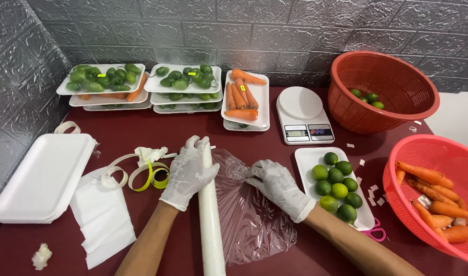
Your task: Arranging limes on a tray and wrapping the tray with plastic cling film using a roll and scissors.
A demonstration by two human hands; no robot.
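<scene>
My left hand (pixel 189 173), in a white glove, grips the upper part of a long white roll of cling film (pixel 210 225) that lies upright on the dark red table. My right hand (pixel 276 185), also gloved, pinches the pulled-out clear film sheet (pixel 252 220) near its top edge, just right of the roll. A white foam tray of limes (pixel 338 186) sits directly right of my right hand.
A white kitchen scale (pixel 302 114) stands behind. Trays of green peppers (pixel 102 81) and carrots (pixel 245 97) line the back wall. One red basket (pixel 383 87) holds limes, another (pixel 438 191) carrots. Stacked empty foam trays (pixel 42 179), paper and tape strips (pixel 142 174) lie left. Pink scissors (pixel 375 234) poke out under the lime tray.
</scene>
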